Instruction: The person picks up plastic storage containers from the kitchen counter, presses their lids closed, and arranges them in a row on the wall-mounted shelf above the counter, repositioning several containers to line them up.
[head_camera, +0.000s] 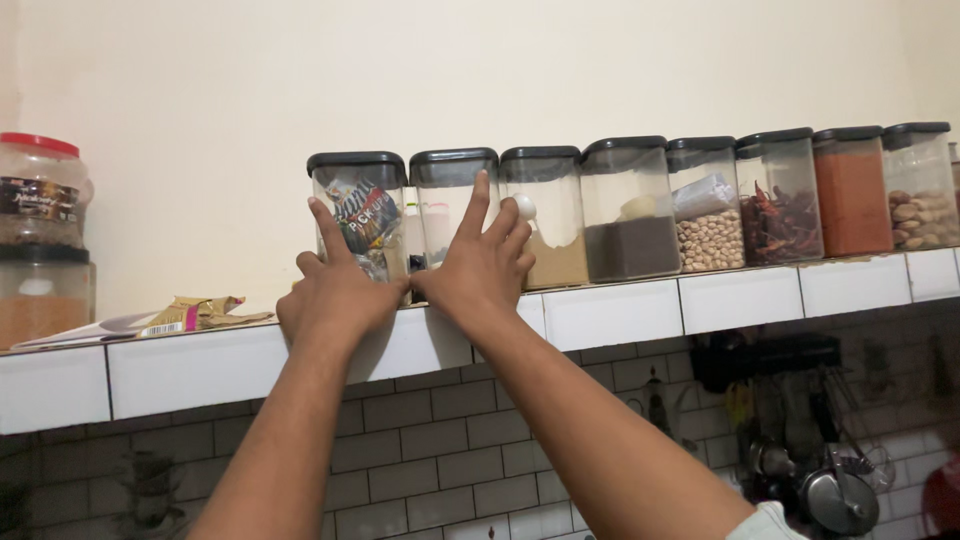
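Head view: left hand (335, 290) and right hand (485, 265) are pressing open-fingered, ungrasping, against two clear dark-lidded containers (362, 210) directly behind them.

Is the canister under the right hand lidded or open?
Lidded: a dark lid sits flat on the clear canister behind the right hand.

A crumpled gold packet (205, 312) lies on the shelf (620, 312) (1 dark-labelled jar (40, 190) beside it).
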